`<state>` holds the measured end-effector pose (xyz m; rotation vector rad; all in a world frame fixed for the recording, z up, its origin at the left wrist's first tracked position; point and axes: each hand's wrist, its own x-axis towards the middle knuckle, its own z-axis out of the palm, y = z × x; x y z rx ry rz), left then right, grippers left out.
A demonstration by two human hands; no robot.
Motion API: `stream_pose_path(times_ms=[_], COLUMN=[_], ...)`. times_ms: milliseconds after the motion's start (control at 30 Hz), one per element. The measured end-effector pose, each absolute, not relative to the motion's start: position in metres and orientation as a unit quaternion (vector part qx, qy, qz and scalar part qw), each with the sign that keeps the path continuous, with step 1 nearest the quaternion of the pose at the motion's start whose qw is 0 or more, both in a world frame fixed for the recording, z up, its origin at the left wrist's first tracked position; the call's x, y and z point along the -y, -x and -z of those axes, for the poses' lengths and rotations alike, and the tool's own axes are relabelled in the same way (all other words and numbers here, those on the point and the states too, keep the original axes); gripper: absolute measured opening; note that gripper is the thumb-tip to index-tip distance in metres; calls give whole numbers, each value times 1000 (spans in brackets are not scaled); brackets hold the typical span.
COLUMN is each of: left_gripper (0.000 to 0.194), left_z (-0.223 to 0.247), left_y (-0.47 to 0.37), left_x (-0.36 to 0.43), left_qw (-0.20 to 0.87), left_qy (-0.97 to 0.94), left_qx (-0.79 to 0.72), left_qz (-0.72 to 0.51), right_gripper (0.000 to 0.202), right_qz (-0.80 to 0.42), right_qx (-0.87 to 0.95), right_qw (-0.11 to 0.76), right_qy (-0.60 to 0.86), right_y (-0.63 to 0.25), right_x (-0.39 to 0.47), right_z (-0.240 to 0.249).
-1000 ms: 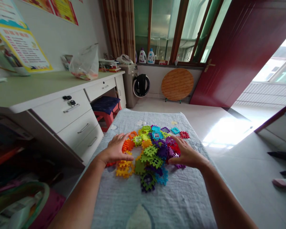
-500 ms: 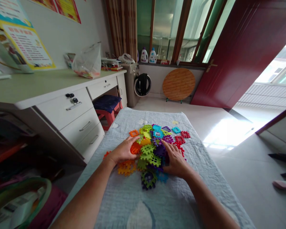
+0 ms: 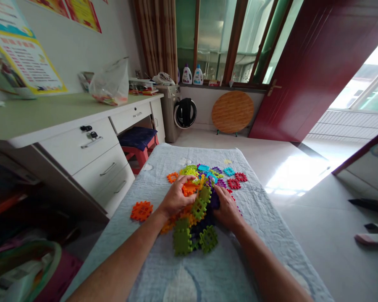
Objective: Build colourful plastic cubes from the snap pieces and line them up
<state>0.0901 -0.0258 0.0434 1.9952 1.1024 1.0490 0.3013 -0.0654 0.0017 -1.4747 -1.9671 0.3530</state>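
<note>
A heap of notched plastic tiles lies on the cloth-covered table [image 3: 164, 260]. My left hand [image 3: 179, 196] is curled round an orange tile [image 3: 190, 188] at the heap's left side. On the right, my right hand [image 3: 227, 208] is closed against dark purple tiles [image 3: 214, 199], its fingertips partly hidden. Green tiles [image 3: 200, 208] stand tilted between the two hands. Nearer to me lie a green tile [image 3: 182, 237] and another green one [image 3: 208, 239]. A separate orange tile [image 3: 141, 211] is beside my left forearm. Red tiles [image 3: 234, 183] and a blue tile [image 3: 229, 171] lie behind my right hand.
A desk [image 3: 63, 109] with a plastic bag [image 3: 110, 86] runs along the left, and a stool [image 3: 138, 140] is under it. Behind are a washing machine [image 3: 171, 109] and a round wooden board [image 3: 232, 112]. A basket [image 3: 55, 268] stands at the lower left.
My hands have come closer together, pressing the heap inward. Green tiles between them have tipped up, and green tiles at the near edge have shifted. The orange tile at the left is now uncovered.
</note>
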Motion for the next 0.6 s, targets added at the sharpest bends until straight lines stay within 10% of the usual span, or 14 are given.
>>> stream_pose_path(times_ms=[267,600], left_gripper=[42,44], left_z=[-76,-70], left_y=[-132,-161], left_x=[16,6], left_qw=[269,212], left_qy=[-764,-859], left_qx=[-369,-392], left_qz=[-455,-250], right_gripper=[58,36], right_qz=[-124,-117], right_qx=[745,779], right_qw=[306,330], right_qy=[580,520], right_y=[-296,-304], right_x=[61,74], right_z=[-9,-20])
